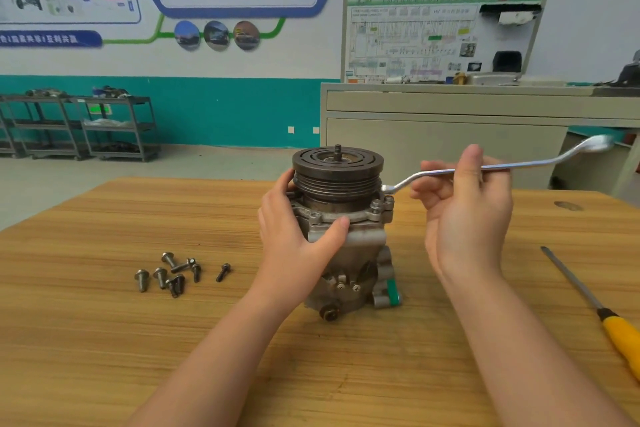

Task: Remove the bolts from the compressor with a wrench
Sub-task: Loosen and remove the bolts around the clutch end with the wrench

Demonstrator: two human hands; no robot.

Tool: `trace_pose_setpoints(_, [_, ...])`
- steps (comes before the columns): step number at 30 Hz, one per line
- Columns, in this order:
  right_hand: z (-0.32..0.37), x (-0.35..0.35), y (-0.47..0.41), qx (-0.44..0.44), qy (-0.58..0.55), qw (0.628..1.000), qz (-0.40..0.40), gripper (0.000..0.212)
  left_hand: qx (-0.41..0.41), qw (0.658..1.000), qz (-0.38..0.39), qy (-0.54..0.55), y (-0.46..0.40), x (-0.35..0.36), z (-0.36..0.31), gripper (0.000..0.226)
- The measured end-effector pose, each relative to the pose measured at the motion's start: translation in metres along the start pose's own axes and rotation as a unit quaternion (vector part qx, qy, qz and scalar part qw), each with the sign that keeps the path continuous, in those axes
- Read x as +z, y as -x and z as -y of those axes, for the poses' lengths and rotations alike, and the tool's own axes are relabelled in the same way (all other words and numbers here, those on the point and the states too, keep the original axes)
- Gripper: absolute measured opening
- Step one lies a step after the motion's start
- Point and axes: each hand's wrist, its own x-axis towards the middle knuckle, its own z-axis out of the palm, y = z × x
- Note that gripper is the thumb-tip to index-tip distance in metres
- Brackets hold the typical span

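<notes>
Compressor (341,236) upright at table (104,340) centre, steadied by left hand (298,236), fingers curled round body. Wrench (491,168) long axis roughly level, running rightward; ring end seated on right-rear flange bolt (388,199). Right hand (464,215) nearer, fingers loosely pinching mid-shaft. Removed bolts (173,272) lying well left; screwdriver (595,308) far right. Pulley overhang likely limiting swing.

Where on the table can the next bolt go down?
Bare wood lies between the loose bolts and the compressor, and along the near edge of the table. Right of the compressor it is crowded: the right hand, wrench and yellow-handled screwdriver.
</notes>
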Motion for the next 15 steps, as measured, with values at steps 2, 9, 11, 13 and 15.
trace_pose_setpoints(2, [0.000, 0.001, 0.010, -0.105, 0.088, 0.990, 0.041, 0.012, 0.002, 1.000, -0.001, 0.000, 0.000, 0.001, 0.001, 0.083])
trace_pose_setpoints(9, [-0.002, 0.002, 0.033, -0.362, 0.255, 0.883, 0.156, 0.016, 0.008, 1.000, -0.004, -0.008, 0.000, 0.001, 0.000, 0.083])
trace_pose_setpoints(11, [-0.010, 0.003, 0.040, -0.406, 0.296, 0.846, 0.177, 0.023, 0.011, 1.000, -0.005, -0.015, 0.000, 0.000, 0.000, 0.085])
trace_pose_setpoints(13, [-0.016, 0.007, 0.050, -0.396, 0.283, 0.855, 0.180, 0.023, 0.011, 1.000, -0.007, -0.019, 0.000, 0.001, 0.000, 0.085])
trace_pose_setpoints(15, [-0.017, 0.015, 0.058, -0.347, 0.206, 0.906, 0.132, 0.016, 0.012, 1.000, -0.008, -0.021, 0.000, 0.001, 0.000, 0.084])
